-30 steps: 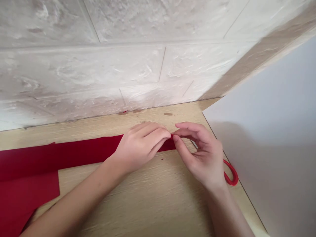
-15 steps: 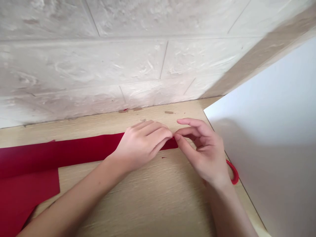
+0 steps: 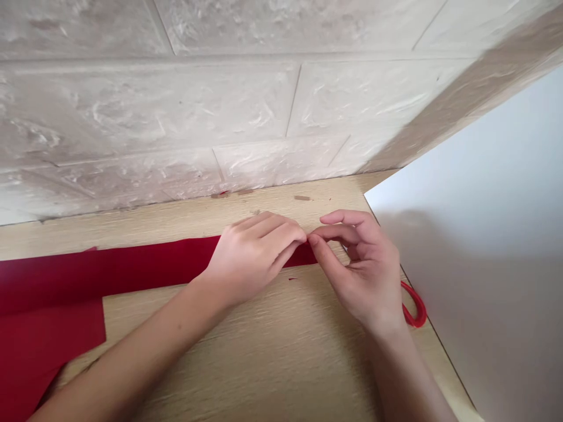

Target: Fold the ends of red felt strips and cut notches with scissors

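So the red strip (image 3: 149, 264) lies across the table (image 3: 264, 351), both hands at its right end. Left hand (image 3: 246, 252) has fingertips closed on its edge; right hand (image 3: 369, 275) pinches beside them, thumb to finger. Uneven tugging could crease or skew it, imo. Can't spot any containers.

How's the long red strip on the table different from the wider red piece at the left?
The long red strip is narrow; the wider red piece is broader. The strip is darker, the wider piece brighter. Both hands are at the strip's right end, while the wider piece's right edge lies away from their fingers. Both run out of view at the left.
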Demonstrator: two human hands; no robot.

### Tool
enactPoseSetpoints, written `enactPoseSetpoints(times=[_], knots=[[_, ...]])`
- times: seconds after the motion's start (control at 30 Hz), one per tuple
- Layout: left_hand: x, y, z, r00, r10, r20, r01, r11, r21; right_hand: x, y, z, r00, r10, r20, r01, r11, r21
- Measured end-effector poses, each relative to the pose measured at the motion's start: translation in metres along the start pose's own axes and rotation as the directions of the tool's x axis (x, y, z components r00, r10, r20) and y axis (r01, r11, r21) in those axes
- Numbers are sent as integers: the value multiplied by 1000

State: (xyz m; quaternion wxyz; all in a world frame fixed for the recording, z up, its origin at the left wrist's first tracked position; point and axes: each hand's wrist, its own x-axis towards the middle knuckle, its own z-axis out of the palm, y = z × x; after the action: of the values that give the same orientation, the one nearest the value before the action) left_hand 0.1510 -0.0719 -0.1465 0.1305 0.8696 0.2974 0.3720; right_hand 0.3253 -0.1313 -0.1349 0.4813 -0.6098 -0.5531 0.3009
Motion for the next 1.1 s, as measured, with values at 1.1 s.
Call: enactPoseSetpoints(times=[1.1], knots=[[8, 13, -14, 980, -171, 105, 190, 960, -208, -1, -1, 4, 999, 27, -43, -17, 979, 203]])
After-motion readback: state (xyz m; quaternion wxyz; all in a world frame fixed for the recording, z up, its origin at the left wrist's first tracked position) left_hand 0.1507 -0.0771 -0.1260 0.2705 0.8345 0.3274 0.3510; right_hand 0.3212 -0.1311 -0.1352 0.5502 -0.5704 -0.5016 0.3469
